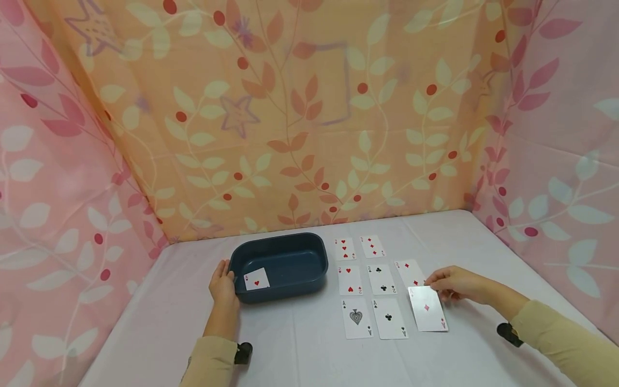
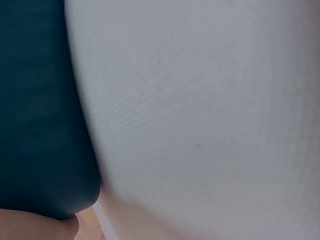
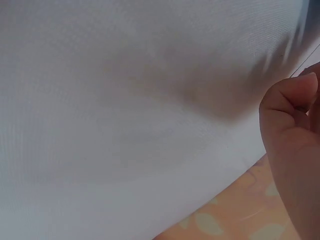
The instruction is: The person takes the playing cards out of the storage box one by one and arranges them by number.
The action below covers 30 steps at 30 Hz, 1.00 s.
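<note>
My right hand (image 1: 456, 284) pinches the ace of diamonds (image 1: 427, 314) at its top right corner. The card looks slightly lifted and overlaps the lower edge of the two of diamonds (image 1: 409, 270). In the right wrist view the thumb (image 3: 292, 95) is bent against the fingers; the card is barely visible there. My left hand (image 1: 222, 285) holds the left end of a dark blue tray (image 1: 295, 292), thumb at the rim, fingers along the outside. Inside the tray, at its left, lies an ace of hearts (image 1: 255, 279), tilted against the wall.
Face-up cards lie in rows right of the tray: three of hearts (image 1: 345, 248), three of diamonds (image 1: 372, 246), two of hearts (image 1: 350, 280), two of clubs (image 1: 381, 279), ace of spades (image 1: 359, 328), ace of clubs (image 1: 389, 329). Patterned cloth (image 1: 300, 107) walls the white table (image 1: 300, 344).
</note>
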Tool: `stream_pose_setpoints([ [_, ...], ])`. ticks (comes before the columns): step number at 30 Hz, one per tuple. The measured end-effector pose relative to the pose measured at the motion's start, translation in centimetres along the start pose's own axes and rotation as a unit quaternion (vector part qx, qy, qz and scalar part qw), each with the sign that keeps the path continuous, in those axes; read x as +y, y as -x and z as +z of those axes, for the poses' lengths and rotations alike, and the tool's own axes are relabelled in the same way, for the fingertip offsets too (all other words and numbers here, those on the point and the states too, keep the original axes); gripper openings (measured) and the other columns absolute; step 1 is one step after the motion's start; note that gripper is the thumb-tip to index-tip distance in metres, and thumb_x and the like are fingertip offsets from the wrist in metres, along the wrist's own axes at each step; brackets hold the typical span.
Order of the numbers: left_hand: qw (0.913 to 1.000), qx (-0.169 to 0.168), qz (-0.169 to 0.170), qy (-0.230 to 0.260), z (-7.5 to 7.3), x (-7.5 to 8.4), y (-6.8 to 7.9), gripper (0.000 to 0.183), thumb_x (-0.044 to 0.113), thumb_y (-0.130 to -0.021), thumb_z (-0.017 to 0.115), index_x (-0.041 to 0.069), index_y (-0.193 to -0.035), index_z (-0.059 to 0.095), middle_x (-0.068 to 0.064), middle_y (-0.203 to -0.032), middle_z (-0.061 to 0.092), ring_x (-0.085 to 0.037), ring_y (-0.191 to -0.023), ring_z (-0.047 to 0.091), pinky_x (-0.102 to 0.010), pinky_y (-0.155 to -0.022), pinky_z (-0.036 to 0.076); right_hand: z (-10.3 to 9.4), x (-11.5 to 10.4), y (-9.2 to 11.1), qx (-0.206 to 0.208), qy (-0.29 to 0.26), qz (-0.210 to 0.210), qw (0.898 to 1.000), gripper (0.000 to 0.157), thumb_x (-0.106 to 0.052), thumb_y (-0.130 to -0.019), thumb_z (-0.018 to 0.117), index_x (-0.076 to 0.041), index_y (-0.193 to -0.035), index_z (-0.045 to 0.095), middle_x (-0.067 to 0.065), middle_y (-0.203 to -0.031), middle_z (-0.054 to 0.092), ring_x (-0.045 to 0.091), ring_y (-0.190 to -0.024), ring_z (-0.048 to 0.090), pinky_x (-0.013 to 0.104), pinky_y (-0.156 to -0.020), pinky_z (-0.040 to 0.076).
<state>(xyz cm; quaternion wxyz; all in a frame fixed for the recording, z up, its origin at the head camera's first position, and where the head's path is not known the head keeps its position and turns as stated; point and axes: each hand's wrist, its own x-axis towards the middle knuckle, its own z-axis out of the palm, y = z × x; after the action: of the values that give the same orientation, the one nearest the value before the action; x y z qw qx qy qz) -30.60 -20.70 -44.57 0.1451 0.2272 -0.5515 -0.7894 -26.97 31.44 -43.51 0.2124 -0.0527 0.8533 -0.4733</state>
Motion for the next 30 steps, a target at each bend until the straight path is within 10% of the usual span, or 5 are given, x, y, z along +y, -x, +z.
stream_pose_setpoints([
  [30, 1.0, 0.003, 0.008, 0.004, -0.01, 0.04, 0.07, 0.054, -0.006, -0.101, 0.031, 0.005, -0.154, 0.024, -0.008, -0.156, 0.029, -0.018, -0.144, 0.024, -0.028, -0.115, 0.019, 0.12, 0.13, 0.04, -0.012, -0.027, 0.001, 1.0, 0.028, -0.018, -0.096, 0.06, 0.008, -0.102, 0.069, 0.006, -0.075, 0.061, 0.018, -0.069, 0.054, 0.025, -0.06, 0.047],
])
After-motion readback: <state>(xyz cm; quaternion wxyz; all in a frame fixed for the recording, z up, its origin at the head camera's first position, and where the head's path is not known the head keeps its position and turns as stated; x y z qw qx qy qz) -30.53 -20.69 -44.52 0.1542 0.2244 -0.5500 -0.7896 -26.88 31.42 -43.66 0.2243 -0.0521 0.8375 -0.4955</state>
